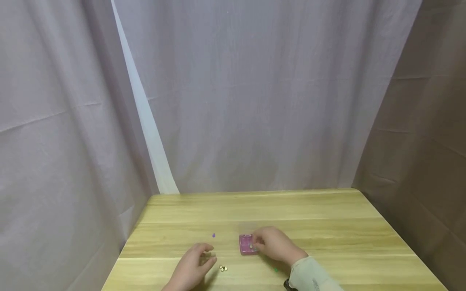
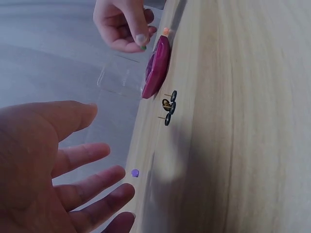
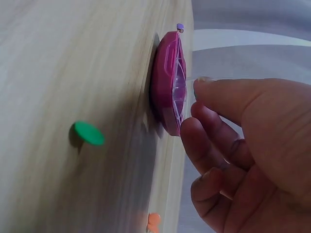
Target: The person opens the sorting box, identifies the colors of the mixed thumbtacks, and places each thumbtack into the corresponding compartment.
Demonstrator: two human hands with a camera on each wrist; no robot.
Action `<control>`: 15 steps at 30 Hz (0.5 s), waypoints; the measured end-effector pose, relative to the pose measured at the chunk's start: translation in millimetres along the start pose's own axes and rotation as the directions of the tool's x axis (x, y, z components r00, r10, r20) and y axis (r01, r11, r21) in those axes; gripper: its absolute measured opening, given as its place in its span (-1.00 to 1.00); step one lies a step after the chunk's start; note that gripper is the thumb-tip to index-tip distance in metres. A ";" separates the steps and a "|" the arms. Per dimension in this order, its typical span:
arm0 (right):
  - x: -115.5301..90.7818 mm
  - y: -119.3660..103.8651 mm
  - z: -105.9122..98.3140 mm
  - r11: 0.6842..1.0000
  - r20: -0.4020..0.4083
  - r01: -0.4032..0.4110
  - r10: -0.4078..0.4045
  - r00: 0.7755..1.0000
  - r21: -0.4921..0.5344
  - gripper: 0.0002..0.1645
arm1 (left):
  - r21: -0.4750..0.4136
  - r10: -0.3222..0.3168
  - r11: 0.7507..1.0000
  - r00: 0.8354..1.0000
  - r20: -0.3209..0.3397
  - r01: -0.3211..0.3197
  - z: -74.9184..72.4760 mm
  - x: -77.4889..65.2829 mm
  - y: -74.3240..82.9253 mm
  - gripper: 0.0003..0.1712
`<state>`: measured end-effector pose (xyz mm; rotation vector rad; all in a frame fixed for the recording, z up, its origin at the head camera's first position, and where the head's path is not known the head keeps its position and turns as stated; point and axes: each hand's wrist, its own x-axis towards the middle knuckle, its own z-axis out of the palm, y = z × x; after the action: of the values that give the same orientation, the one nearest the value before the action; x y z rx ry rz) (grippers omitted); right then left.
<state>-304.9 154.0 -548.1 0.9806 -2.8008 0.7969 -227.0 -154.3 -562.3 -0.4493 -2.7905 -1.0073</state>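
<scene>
My right hand (image 1: 274, 243) is over the near right part of a small magenta box (image 1: 246, 252) with compartments. Between its thumb and fingertips, a small green thumbtack (image 2: 143, 47) shows in the left wrist view; the right wrist view hides it behind the fingers. The box's clear lid (image 2: 119, 77) is raised on the far side. To the left, my left hand (image 1: 194, 265) hovers low above the table, its fingers spread and nothing in them. Just right of its fingertips lies a cluster of several gold-and-black thumbtacks (image 1: 223, 268).
A purple thumbtack (image 1: 213, 235) lies left of the box on the wooden table (image 1: 346, 230). Another green thumbtack (image 3: 89, 133) rests near my right forearm. Beyond the box's right side sits an orange thumbtack (image 3: 153, 221). Grey curtains (image 1: 255, 101) surround the table.
</scene>
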 end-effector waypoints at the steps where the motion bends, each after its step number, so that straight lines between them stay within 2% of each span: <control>1: 1.1 0.1 1.3 1.000 0.000 -0.004 0.004 1.000 0.001 -0.92 | 0.001 0.003 1.000 1.000 0.000 -0.003 0.3 -0.5 0.4 -0.52; 7: 5.0 2.5 9.0 0.999 -0.009 -0.033 0.033 0.999 -0.020 -0.87 | 0.007 0.025 1.000 1.000 -0.006 -0.025 1.5 -3.5 1.0 -0.51; 13: 8.2 4.5 12.3 0.999 -0.022 -0.033 0.032 0.999 -0.037 -0.89 | 0.014 0.013 1.000 1.000 0.000 -0.013 0.6 -1.5 0.1 -0.51; 15: 8.2 5.5 11.3 0.998 -0.019 -0.043 0.042 0.999 -0.039 -0.83 | 0.016 0.015 1.000 1.000 -0.003 -0.014 0.1 0.1 -0.3 -0.50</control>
<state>-313.6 147.5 -558.5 0.9061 -2.8199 0.7477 -227.1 -154.5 -562.5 -0.4648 -2.7863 -0.9815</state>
